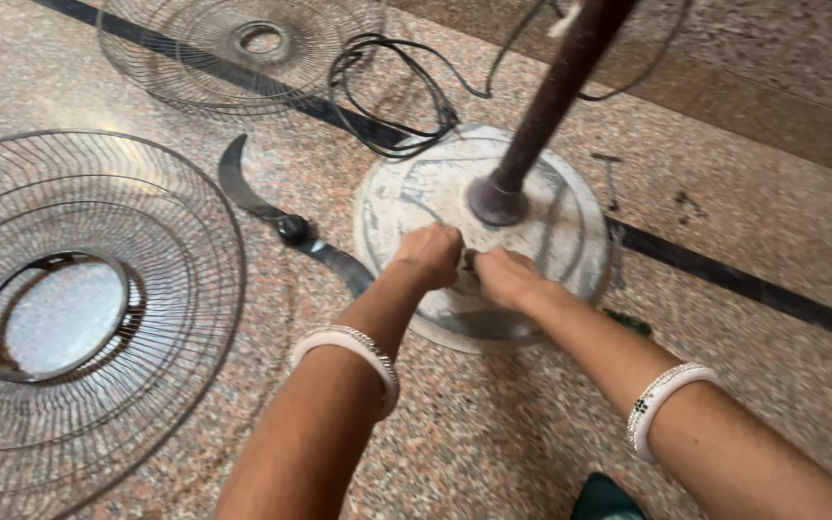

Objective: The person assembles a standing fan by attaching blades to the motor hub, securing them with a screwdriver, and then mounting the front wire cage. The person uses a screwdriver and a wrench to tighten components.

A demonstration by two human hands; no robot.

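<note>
Bangled forearms nearest. Left hand (428,255) and right hand (500,277) curled tight together, pinching something too small to tell, on round fan base (570,231). Grilles (98,318) and blade (272,207) already off, on floor; pole (556,96) still standing.

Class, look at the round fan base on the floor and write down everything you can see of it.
The base is a round, pale grey-white disc, worn and streaked with dirt, lying flat on the speckled stone floor. A dark reddish-brown pole rises tilted from a dark collar near its middle. A black cable lies looped at its far edge. The left hand and right hand rest together on its near part, fingers curled over something small that cannot be made out.
</note>
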